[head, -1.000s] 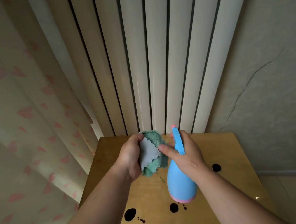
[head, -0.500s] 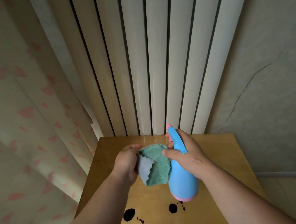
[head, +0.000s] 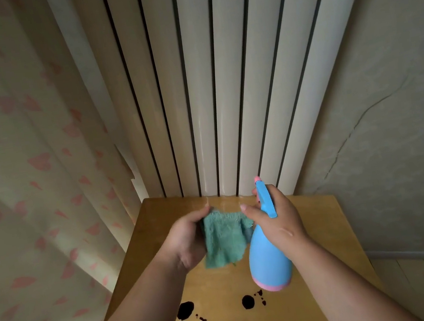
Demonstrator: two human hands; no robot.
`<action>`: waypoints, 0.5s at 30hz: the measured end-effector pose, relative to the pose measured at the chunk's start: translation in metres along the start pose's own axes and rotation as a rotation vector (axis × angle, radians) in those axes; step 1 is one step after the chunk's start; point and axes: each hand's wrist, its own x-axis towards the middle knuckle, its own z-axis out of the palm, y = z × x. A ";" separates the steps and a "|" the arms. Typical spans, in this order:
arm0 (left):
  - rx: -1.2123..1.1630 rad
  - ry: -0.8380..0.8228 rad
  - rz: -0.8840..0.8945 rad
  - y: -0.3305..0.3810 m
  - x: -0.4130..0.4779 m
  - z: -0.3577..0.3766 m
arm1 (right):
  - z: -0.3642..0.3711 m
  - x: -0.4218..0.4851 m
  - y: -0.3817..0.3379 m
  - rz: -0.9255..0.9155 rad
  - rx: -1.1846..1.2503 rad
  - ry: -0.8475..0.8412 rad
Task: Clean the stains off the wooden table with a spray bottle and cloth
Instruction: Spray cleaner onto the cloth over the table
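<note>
Head view, left grip: the left hand [head: 190,242] is closed on one edge of the green cloth [head: 225,240], which hangs loose above the wooden surface [head: 324,228].
Head view, right grip: the right hand [head: 277,222] is wrapped round the neck of the blue spray bottle [head: 268,262], forefinger out by the trigger; the bottle is held tilted, clear of the surface, nozzle pointing away from the person.
Stains: two dark blots [head: 185,310] and [head: 247,301], with small specks by each, lie on the near part of the surface, below both hands and untouched.
Cloth handling: soft, limp and light, probably plush microfibre; it looks best bunched into a pad in the palm so it presses flat and does not trail.
Bottle handling: stiff smooth plastic, likely slippery if wet; the narrow neck under the trigger seems the sure place to hold, and its weight depends on the fill, which cannot be seen.
Surroundings: a ribbed radiator [head: 203,92] stands behind the surface and a heart-print curtain [head: 19,163] hangs to the left.
</note>
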 end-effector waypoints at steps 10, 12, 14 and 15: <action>-0.445 0.011 0.052 -0.003 0.013 0.009 | -0.008 0.010 -0.011 0.093 0.000 0.196; -0.533 0.009 0.096 -0.001 0.017 0.003 | -0.014 0.010 -0.017 0.082 -0.008 0.135; -0.582 -0.009 0.153 0.002 0.022 -0.003 | -0.017 0.008 -0.025 0.078 -0.008 -0.011; -0.581 -0.046 0.168 0.003 0.023 -0.005 | -0.018 0.007 -0.029 0.079 -0.003 -0.087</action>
